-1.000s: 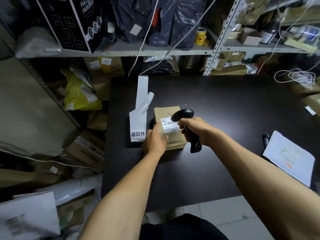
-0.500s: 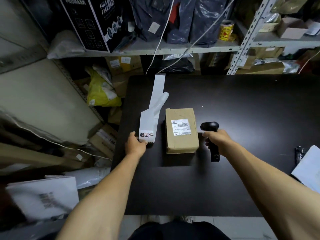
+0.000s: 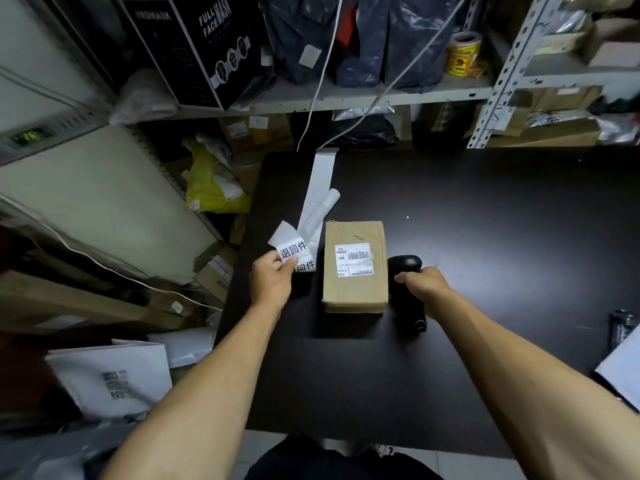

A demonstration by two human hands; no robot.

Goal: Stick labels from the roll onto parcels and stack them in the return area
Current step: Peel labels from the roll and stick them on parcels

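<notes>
right hand point(image 3: 424, 284) gripped black barcode scanner point(image 3: 408, 289), handle mostly hidden under hand, just right of cardboard parcel point(image 3: 355, 266) on black table point(image 3: 485, 237). left hand point(image 3: 272, 284) pinched label point(image 3: 294, 252) reading 退回件, lifted off label strip point(image 3: 320, 188); label beneath half covered. parcel's shipping label showed mxrc 03, rest illegible. shelf box point(image 3: 194, 46) read full face mask.

arms: both yours are bare to the frame edge, no sleeves in view
left hand point(image 3: 273, 282): no glove, ring or watch
right hand point(image 3: 424, 285): same
clothing point(image 3: 332, 460): dark fabric at bottom edge
</notes>
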